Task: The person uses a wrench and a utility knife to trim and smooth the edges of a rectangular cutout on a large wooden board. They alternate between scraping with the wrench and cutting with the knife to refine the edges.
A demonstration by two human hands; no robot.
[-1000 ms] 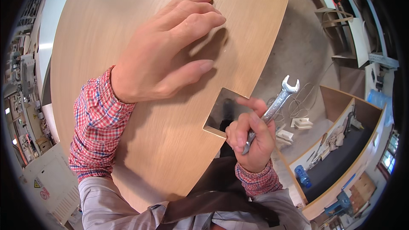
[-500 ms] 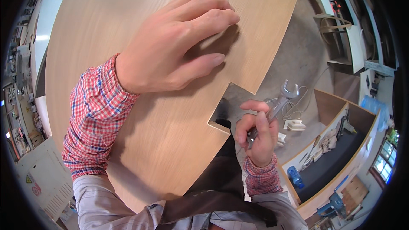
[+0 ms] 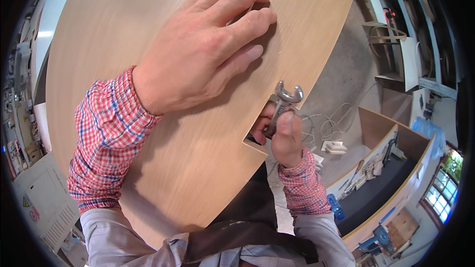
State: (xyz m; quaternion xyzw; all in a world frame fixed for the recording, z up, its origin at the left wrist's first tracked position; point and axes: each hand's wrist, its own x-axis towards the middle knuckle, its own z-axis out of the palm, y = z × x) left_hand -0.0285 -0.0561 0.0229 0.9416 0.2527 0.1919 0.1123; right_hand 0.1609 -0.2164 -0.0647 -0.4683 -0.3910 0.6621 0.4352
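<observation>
A large light wood-grain panel (image 3: pixel 193 158) with curved sides lies in front of me, with a rectangular notch cut into its right edge. My left hand (image 3: pixel 203 52) rests palm down on the panel, its fingers loosely spread and holding nothing. At the notch, my right hand (image 3: pixel 286 141) is closed around a metal open-end wrench (image 3: pixel 280 109). The wrench's forked jaw points up and away from me, over the strip of panel beyond the notch. Some right-hand fingers reach into the notch, and the wrench's lower end is hidden in the grip.
To the right stands an open wooden box (image 3: pixel 363 202) with a dark bottom and tools along its inner board. A blue plastic bottle (image 3: pixel 335 207) sits by its near corner. Looped cable (image 3: pixel 330 127) and white blocks (image 3: pixel 334 147) lie on the floor. A blue power tool (image 3: pixel 378 239) is farther right.
My right hand has carried the wrench left and away from me, from beside the panel into its notch. My left hand stays on the panel, its fingers shifted slightly.
</observation>
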